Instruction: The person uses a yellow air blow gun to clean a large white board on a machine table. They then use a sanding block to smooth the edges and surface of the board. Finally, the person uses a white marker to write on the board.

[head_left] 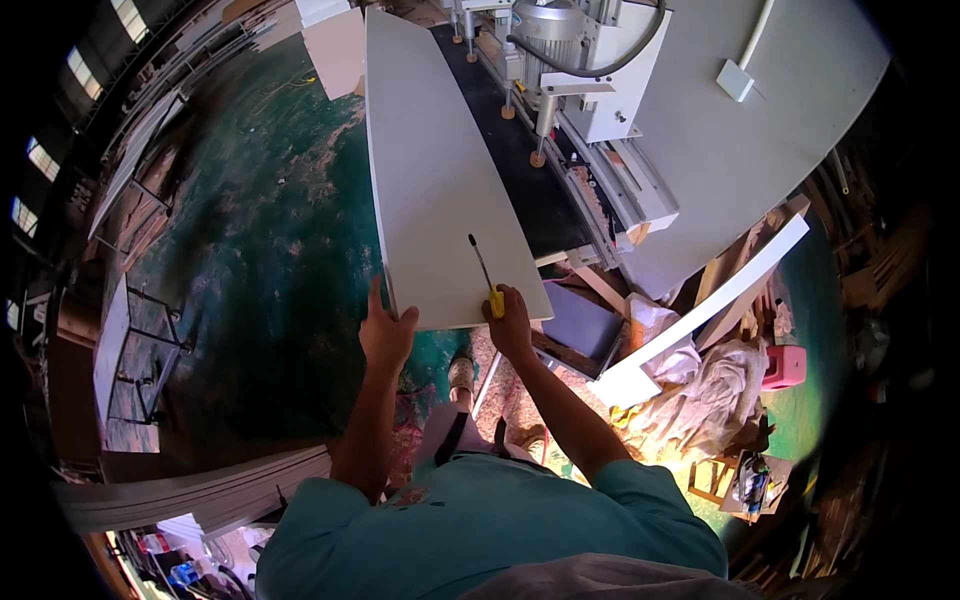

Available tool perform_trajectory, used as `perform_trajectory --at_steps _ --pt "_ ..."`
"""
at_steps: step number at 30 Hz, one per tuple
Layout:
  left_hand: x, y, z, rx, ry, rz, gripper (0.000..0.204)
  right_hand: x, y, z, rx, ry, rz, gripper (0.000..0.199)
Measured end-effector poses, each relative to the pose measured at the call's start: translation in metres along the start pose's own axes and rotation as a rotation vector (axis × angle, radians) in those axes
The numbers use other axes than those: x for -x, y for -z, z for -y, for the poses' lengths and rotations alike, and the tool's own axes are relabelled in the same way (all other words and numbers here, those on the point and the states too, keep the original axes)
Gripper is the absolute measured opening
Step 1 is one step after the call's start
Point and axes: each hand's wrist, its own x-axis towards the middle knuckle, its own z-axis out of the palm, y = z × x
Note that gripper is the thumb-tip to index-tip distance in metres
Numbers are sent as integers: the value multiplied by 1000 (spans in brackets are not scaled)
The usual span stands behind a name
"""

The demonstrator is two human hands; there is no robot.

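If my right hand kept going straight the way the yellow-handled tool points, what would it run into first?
The right hand holds a yellow-handled tool lying up along the white panel. Straight on, it would slide over that panel first; beyond it, probably the machine's black belt, though depth is unclear.

both bare forearms rise from the lower edge, out of short teal sleeves, and angle upward and slightly toward each other. the left hand [386, 335] sits at the end of a nearly straight arm, wrist level, fingers curled over an edge with the thumb spread out to the side. the right hand [512, 325] is a little higher, its elbow bent outward to the person's right, wrist cocked, fingers wrapped tight in a closed fist with the knuckles showing on top. the two hands sit near each other, not touching.
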Motion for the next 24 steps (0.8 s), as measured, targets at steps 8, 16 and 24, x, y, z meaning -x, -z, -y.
perform_trajectory --at_steps 8,16,24 --pt "18 -72 -120 -57 -530 -247 42 -24 61 -1 -445 -334 74 35" --pt "20 -191 -149 258 -1044 -471 52 -5 96 -80 -562 -184 113 34" --pt "18 -225 -154 561 -983 -415 54 57 57 -156 -468 -143 -85 38"
